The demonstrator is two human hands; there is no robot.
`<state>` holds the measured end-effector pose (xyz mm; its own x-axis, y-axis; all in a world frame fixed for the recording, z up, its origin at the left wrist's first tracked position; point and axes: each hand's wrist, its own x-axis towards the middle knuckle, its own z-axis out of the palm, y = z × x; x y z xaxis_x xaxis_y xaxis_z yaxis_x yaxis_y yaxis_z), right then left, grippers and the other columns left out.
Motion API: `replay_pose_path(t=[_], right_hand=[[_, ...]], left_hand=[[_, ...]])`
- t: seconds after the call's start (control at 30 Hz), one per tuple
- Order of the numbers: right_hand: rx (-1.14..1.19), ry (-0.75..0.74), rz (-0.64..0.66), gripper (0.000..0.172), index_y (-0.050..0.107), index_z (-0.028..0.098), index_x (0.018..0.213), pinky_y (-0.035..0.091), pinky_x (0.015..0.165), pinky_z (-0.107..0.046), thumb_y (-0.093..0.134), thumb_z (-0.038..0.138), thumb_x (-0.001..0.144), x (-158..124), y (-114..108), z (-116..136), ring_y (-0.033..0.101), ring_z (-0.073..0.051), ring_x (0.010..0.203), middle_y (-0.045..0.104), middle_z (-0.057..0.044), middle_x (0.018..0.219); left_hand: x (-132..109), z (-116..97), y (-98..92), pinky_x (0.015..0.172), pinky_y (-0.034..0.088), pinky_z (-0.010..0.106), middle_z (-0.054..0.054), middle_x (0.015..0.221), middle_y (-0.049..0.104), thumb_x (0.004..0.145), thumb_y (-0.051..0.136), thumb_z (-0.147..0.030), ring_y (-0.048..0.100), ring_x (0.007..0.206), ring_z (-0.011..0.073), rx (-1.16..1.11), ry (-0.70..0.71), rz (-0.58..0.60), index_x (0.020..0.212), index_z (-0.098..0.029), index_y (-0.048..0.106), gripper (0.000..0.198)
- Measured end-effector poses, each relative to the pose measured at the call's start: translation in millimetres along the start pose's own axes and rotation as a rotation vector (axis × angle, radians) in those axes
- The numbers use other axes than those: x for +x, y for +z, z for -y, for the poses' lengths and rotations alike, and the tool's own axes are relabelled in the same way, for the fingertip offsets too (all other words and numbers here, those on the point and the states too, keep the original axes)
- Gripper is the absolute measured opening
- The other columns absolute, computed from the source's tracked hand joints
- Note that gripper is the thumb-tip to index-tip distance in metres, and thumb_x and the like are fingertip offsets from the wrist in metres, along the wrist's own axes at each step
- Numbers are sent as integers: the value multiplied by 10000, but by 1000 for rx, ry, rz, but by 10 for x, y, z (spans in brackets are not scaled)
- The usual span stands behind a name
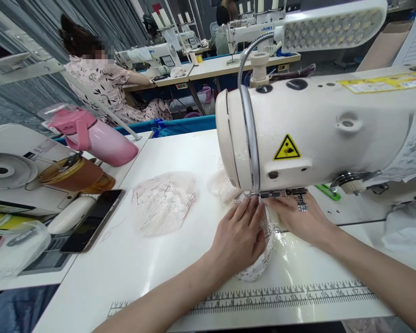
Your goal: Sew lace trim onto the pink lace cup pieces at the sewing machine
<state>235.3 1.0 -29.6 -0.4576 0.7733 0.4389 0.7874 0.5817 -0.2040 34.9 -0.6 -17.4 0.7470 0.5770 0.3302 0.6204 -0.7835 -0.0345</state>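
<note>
Your left hand (241, 233) rests unclenched, pressing lace (254, 272) at sewing machine (315, 125); lace lies partly under machine head. Right hand's (298, 213) fingertips hidden, can't tell grip. Keep fingers clear of needle; guide lace flat, don't tug.

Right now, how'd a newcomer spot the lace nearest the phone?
From the sewing machine, go left along the white table. Between left hand and phone lies the pale, roundish lace. Unlike the neighbouring lace, it lies apart from the machine.
</note>
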Motion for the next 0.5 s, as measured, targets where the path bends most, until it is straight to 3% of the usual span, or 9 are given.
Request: replay_pose_path(t=[0.2, 0.37, 0.5], right_hand=[[-188, -27, -7, 481, 633, 261, 1161, 496, 878, -463, 467, -18, 806, 10, -37, 86, 636, -232, 953, 670, -59, 1141], [-204, -23, 0, 491, 587, 269, 1222, 499, 884, -462, 449, 6, 831, 15, -40, 73, 642, -223, 945, 671, -61, 1144], [-111, 15, -9, 433, 537, 284, 1274, 520, 838, -432, 478, 125, 876, 39, -20, 46, 641, -229, 953, 688, -64, 1091]], left_hand=[[4, 2, 15, 995, 468, 440, 178, 1310, 557, 848, 463, -256, 496, 1245, 322, -1, -3, -12, 1298, -27, 517, 508], [14, 10, 24, 992, 466, 440, 176, 1300, 564, 850, 466, -262, 492, 1247, 323, -4, -11, -26, 1294, -38, 521, 501], [17, 15, 32, 988, 462, 452, 174, 1305, 560, 868, 455, -272, 488, 1249, 321, -15, -23, -11, 1308, -51, 507, 495]])
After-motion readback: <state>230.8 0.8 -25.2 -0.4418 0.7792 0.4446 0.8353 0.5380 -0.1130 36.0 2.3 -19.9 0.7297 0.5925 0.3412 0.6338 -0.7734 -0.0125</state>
